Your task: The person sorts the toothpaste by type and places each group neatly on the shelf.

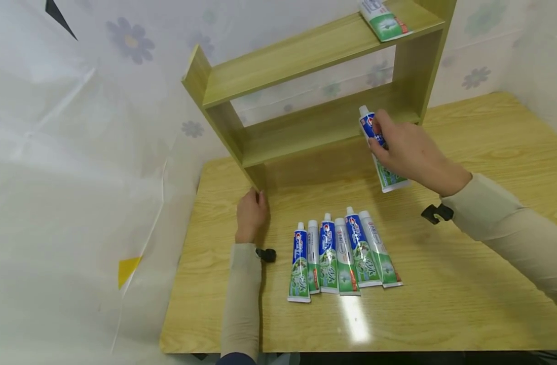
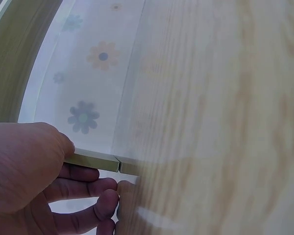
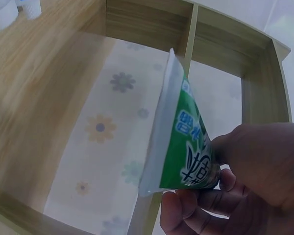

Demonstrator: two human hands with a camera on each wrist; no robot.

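Note:
My right hand [image 1: 412, 152] grips a blue-and-green toothpaste tube [image 1: 388, 178] by its upper part, cap up, in front of the lower board of a wooden shelf unit [image 1: 283, 63]. The right wrist view shows the tube's flat white crimped end [image 3: 159, 132] pointing away from the curled fingers. At the shelf unit's lower left corner, my left hand [image 1: 252, 215] holds the side panel; in the left wrist view its thumb and fingers pinch the panel's edge [image 2: 95, 161]. Below the unit, several toothpaste tubes lie side by side on the table, blue-and-green ones [image 1: 299, 268] alternating with white-and-green ones [image 1: 344, 258].
One white-and-green tube [image 1: 386, 24] rests at the right end of the upper board. The wooden table [image 1: 479, 304] runs up to a wall covering with flowers [image 1: 131, 40]. A black clip-like piece [image 1: 437, 213] sits at the right cuff.

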